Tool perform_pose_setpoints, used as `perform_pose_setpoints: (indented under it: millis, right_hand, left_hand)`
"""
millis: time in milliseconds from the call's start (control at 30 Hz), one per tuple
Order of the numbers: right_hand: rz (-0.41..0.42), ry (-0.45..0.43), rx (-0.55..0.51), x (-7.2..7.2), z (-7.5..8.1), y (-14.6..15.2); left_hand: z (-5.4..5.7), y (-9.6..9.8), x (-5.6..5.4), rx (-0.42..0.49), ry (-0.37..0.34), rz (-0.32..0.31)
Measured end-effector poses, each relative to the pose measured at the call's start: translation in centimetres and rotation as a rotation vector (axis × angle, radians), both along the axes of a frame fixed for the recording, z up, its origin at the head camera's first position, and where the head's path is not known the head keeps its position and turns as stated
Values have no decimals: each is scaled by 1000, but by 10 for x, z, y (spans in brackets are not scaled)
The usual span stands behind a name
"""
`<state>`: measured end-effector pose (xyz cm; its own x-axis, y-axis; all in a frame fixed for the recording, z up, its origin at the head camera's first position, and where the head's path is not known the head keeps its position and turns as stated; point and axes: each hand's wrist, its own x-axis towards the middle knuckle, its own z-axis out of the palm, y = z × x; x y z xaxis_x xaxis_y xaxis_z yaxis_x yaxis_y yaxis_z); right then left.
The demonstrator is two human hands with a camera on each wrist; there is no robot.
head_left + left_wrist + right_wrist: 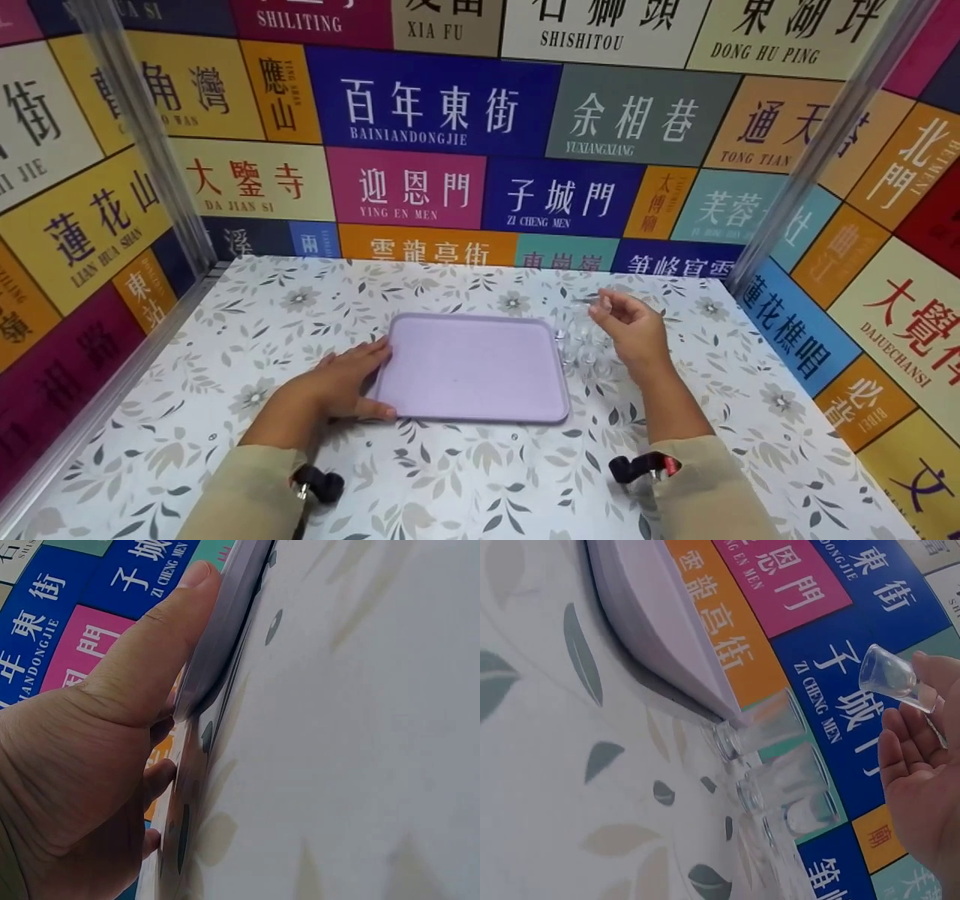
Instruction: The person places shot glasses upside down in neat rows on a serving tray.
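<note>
Right hand (637,337) pinches glass (891,677), axis slanting, mouth outward; left hand (341,382), spread, touches tray (472,367).

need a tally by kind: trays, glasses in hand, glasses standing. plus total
Lilac tray: 1
Held glass, in the right hand: 1
Standing glasses, beside the tray: at least 3; they overlap, so the exact count is unclear
Total: at least 5
</note>
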<state>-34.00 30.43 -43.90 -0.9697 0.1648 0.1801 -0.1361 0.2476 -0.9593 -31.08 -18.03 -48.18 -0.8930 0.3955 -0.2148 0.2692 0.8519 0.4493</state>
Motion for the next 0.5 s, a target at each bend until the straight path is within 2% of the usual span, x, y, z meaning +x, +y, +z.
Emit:
perform_pose_setpoints:
  millis: [233, 500]
  right_hand:
    - [60, -29, 6, -6, -2, -37]
    - [154, -8, 43, -7, -6, -84]
  left_hand:
    - [-2, 0, -1, 1, 12, -14]
    - [0, -2, -1, -14, 29, -29]
